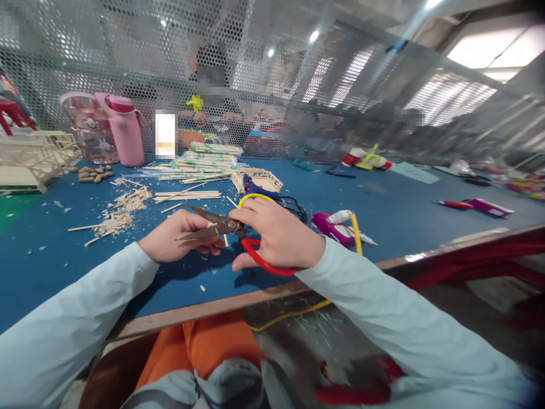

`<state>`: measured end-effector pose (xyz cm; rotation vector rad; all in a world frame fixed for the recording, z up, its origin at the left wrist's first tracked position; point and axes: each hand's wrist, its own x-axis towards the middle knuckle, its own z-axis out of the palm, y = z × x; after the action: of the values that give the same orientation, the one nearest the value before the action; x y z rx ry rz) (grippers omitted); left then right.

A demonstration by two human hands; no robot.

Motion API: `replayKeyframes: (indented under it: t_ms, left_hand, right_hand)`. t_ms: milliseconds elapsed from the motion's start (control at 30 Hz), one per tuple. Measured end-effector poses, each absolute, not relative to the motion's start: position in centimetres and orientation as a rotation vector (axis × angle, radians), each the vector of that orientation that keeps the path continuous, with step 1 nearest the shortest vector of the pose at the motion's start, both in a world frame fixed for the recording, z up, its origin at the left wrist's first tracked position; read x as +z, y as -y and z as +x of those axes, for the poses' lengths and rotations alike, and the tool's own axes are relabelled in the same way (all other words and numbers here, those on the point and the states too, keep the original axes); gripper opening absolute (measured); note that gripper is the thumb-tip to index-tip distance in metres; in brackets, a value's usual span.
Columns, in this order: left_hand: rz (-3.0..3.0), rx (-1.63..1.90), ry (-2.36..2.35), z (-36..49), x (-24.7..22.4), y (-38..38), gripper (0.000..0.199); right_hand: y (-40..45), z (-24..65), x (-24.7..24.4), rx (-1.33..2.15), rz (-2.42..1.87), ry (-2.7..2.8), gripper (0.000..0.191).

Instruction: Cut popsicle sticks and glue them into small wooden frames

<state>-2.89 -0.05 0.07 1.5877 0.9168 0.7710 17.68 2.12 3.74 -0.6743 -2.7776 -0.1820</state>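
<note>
The right hand [283, 230] holds the scissors [213, 229], blades apart; beside them, the left hand [168, 237] seems to pinch a stick [226, 240]. Beyond the grip, heaped offcuts [121, 218] suggest much cutting done, yet long sticks [191, 194] lie whole.

From the scissors [231, 226], there's room at two o'clock: a broad run of blue tabletop [395, 210] past the purple tool [334, 229], which blocks three. Twelve is tight, with the blue glue gun [258, 186] there and black cable [298, 207] towards one. Bundled sticks [204, 165] fill eleven, wood scraps [121, 215] crowd nine to ten, and a mesh screen [264, 102] walls the far side.
</note>
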Motion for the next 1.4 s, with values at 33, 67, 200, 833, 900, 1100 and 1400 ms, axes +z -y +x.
replayKeyframes:
  t_ms: [33,67,200,833,900,1100,1400]
  left_hand:
    - [1.589,0.779,-0.914,-2.8,0.1,0.1,0.023]
    - [1.588,0.787,-0.911,-2.8,0.0,0.1,0.024]
    - [1.577,0.801,-0.908,-2.8,-0.1,0.2,0.024]
    - [1.575,0.871,-0.896,-2.5,-0.5,0.2,0.022]
    - [1.56,0.91,-0.895,-2.4,-0.4,0.4,0.018]
    - [1.41,0.968,-0.827,-2.2,0.0,0.5,0.017]
    - [1.025,1.291,-0.807,-2.7,-1.1,-1.3,0.026]
  right_hand:
    - [-2.2,17.7,3.7,-0.179,-0.674,2.773,0.072]
    - [-2.2,17.7,3.7,-0.174,-0.671,2.77,0.071]
    - [-2.3,17.7,3.8,-0.158,-0.643,2.748,0.068]
    - [-2.5,18.0,3.5,-0.053,-0.633,2.726,0.063]
    - [-2.5,18.0,3.5,-0.013,-0.641,2.734,0.059]
    - [-2.7,17.9,3.6,0.215,-0.639,2.709,0.057]
    - [-3.3,15.6,2.3,0.794,-0.784,2.134,0.036]
